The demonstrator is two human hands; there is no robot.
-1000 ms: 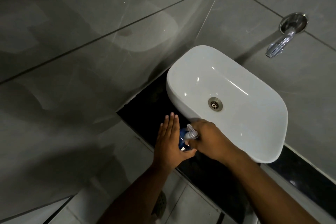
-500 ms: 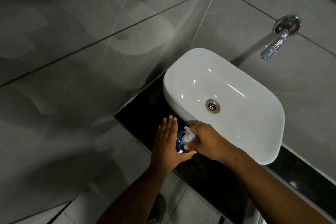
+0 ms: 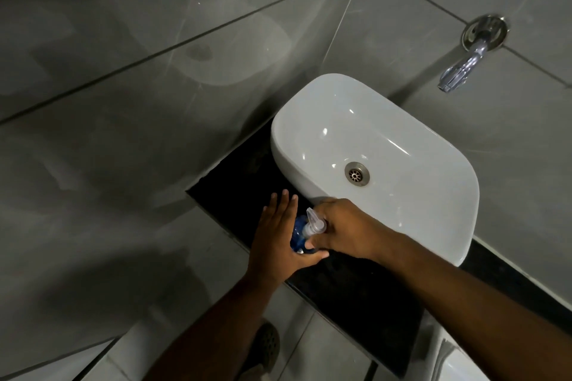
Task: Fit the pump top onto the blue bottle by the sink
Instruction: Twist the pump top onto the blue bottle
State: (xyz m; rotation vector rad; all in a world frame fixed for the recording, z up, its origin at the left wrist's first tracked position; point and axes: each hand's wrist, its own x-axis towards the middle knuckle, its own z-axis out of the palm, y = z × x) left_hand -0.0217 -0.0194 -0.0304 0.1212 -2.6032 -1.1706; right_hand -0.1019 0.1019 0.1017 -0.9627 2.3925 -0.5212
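Item: blue bottle (image 3: 297, 233), standing on the dark counter (image 3: 356, 294) just beside the white sink (image 3: 433, 195). I am bracing it with my left hand (image 3: 278, 241), fingers straight, palm flat against its side, thumb under its front. Item: pump top (image 3: 315, 224), clear, sitting at the bottle's neck; my right hand (image 3: 343, 230) is closing around its collar. Status: pump on the bottle; whether it is tightened I cannot tell. Remaining, I judge: final turning and letting go.

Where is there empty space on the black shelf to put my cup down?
The black counter is bare between the wall and the sink, and below the right hand. It is crowded where both hands meet around the blue bottle.
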